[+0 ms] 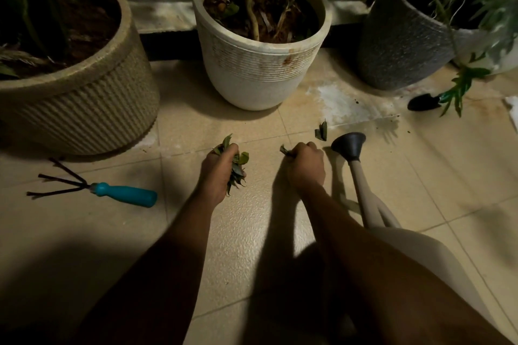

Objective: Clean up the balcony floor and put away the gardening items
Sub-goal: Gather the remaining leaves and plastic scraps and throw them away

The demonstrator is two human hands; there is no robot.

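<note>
Low in the middle of the frame, two bare forearms reach forward over the tiled floor (229,246). The left hand (221,168) is curled into a fist round a bunch of green leaves (240,161), which stick out above and below the fingers. The right hand (307,165), just right of centre, is also curled tight, knuckles up, and a small green scrap (284,150) pokes out at its left side; how much more it holds cannot be told.

One loose leaf (322,130) lies on the floor just above the right hand. Right of that hand lies a pale can (361,193), its long spout ending in a black rose near the hand and its body running off toward the lower right behind the arm.

At the left a rake (123,193) with a teal handle and three dark prongs lies flat. At the right edge a black trowel (423,102) lies partly under a drooping green shoot.

Across the top stand a tan pot (84,109), a white pot (260,73) and a grey pot (400,50), all planted.
</note>
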